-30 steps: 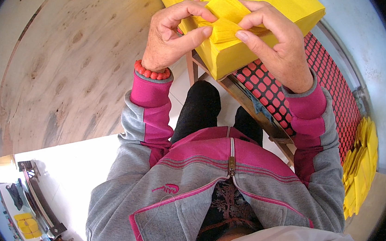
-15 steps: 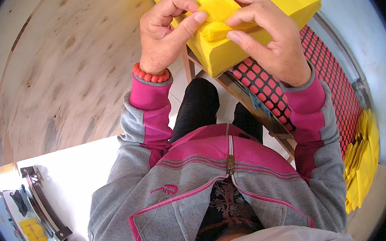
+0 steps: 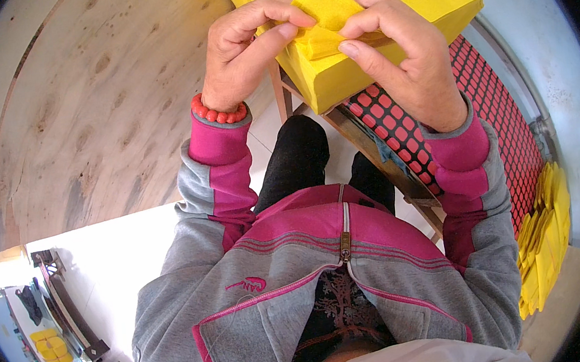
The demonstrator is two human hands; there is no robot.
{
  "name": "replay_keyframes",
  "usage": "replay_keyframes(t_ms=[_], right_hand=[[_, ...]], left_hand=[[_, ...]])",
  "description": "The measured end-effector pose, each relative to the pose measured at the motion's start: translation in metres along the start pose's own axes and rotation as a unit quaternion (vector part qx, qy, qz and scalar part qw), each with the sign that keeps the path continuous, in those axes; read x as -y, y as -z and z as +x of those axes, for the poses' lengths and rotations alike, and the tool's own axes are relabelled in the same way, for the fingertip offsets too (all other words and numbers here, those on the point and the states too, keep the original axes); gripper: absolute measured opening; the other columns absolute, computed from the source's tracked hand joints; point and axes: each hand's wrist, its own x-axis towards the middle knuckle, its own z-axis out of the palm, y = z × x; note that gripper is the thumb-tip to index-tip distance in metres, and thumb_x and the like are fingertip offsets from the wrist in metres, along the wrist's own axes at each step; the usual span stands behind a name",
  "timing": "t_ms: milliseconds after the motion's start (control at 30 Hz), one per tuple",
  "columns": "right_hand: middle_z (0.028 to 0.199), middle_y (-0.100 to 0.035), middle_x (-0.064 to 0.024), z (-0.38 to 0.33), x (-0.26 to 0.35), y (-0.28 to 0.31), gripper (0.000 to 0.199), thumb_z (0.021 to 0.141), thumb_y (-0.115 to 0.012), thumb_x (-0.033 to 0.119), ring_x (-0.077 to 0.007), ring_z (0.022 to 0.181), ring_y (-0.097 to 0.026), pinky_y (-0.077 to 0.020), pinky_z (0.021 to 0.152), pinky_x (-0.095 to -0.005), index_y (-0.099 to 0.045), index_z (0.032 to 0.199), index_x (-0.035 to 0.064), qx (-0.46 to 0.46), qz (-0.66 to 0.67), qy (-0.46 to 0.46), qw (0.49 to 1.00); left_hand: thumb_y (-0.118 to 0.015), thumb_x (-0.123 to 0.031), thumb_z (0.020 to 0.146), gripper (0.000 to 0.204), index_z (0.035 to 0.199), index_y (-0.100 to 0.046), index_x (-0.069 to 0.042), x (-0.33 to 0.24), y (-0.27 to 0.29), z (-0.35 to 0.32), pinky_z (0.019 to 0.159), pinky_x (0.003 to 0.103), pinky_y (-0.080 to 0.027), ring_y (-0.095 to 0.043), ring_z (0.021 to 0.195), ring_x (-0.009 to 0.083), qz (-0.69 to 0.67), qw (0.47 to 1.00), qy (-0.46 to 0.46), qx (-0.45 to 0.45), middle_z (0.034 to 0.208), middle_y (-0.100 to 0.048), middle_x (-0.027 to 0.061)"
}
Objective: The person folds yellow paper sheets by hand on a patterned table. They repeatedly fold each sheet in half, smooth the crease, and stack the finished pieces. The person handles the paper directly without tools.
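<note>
A yellow non-woven fabric bag (image 3: pixel 336 80) lies with its box-like end toward me. At its near end, a folded flap (image 3: pixel 326 1) of the same fabric stands up between my hands. My left hand (image 3: pixel 242 46), with a red bead bracelet at the wrist, is curled at the flap's left edge. Its index fingertip presses on the fabric, the thumb sits just below, and the other fingers are mostly hidden. My right hand (image 3: pixel 406 47) pinches the folded layers between thumb and index finger, its other fingers behind the flap.
A wooden board (image 3: pixel 108 108) fills the left side. Under the bag are a wooden frame (image 3: pixel 389 161) and a red-and-black patterned surface (image 3: pixel 500 112). A stack of yellow fabric pieces (image 3: pixel 547 240) lies at the right. A pale blue wall (image 3: pixel 541 38) rises beyond.
My left hand has shifted slightly left, its thumb drawn back from the flap and its index finger now extended onto the fabric. My right hand has hardly moved.
</note>
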Motion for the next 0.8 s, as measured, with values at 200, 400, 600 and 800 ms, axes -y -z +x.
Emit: replay_keyframes(t_ms=[200, 400, 600, 800], right_hand=[[0.106, -0.064, -0.0206, 0.000, 0.000, 0.000, 0.013, 0.085, -0.070, 0.006, -0.0366, 0.108, -0.064, -0.0488, 0.089, -0.0377, -0.062, 0.093, -0.0004, 0.000, 0.016, -0.010, 1.000], [0.103, -0.065, -0.0200, 0.002, 0.001, 0.000, 0.012, 0.084, -0.069, 0.004, -0.0360, 0.109, -0.064, -0.0489, 0.089, -0.0374, -0.061, 0.093, -0.0005, 0.003, 0.022, -0.014, 1.000], [0.101, -0.065, -0.0189, 0.002, 0.002, -0.001, 0.012, 0.084, -0.069, 0.004, -0.0355, 0.110, -0.064, -0.0491, 0.089, -0.0374, -0.061, 0.092, -0.0005, -0.003, 0.025, -0.018, 1.000], [0.098, -0.065, -0.0181, 0.001, 0.002, -0.003, 0.012, 0.084, -0.069, 0.003, -0.0359, 0.111, -0.064, -0.0493, 0.090, -0.0383, -0.061, 0.091, -0.0005, -0.010, 0.026, -0.021, 0.999]], left_hand=[[-0.061, -0.007, 0.084, 0.020, 0.100, -0.070, -0.001, 0.001, 0.009, 0.002, 0.117, 0.046, -0.028, -0.063, 0.106, 0.0206, 0.024, 0.998, -0.016, 0.054, 0.104, -0.070, 0.0088], [-0.067, -0.007, 0.084, 0.015, 0.098, -0.072, -0.005, 0.001, 0.007, 0.002, 0.115, 0.044, -0.033, -0.065, 0.098, 0.0169, 0.009, 0.999, -0.018, 0.037, 0.097, -0.072, 0.0038], [-0.066, -0.007, 0.083, 0.018, 0.100, -0.070, -0.002, 0.003, 0.011, 0.001, 0.117, 0.045, -0.028, -0.063, 0.106, 0.0205, 0.011, 0.998, -0.007, 0.059, 0.104, -0.070, 0.0082], [-0.066, -0.005, 0.083, 0.018, 0.101, -0.069, -0.001, 0.002, 0.012, 0.001, 0.118, 0.046, -0.026, -0.062, 0.109, 0.0218, 0.026, 0.997, -0.003, 0.068, 0.106, -0.070, 0.0099]])
